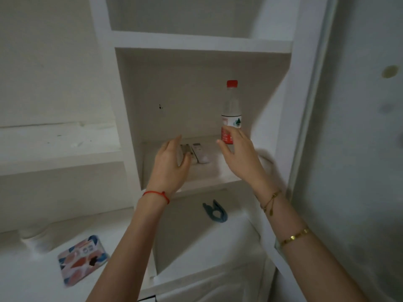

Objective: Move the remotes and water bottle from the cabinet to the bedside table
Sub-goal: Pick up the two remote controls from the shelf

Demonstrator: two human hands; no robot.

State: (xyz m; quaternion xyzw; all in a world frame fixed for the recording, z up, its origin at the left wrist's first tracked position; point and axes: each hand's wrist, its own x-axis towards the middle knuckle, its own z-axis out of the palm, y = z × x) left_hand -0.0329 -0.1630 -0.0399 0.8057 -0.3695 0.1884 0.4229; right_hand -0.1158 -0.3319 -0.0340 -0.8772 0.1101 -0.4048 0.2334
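White cabinet shelf (202,184) holds two remotes (197,152) and, right of them, an upright water bottle (231,112); left hand (169,166), fingers spread, hovers over the remotes, while right hand (239,155), spread wide, nears the bottle's base.

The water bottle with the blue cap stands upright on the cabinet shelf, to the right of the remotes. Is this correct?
Not quite: the cap is red, not blue, as the head view shows. The water bottle does stand upright on the cabinet shelf, to the right of the remotes.
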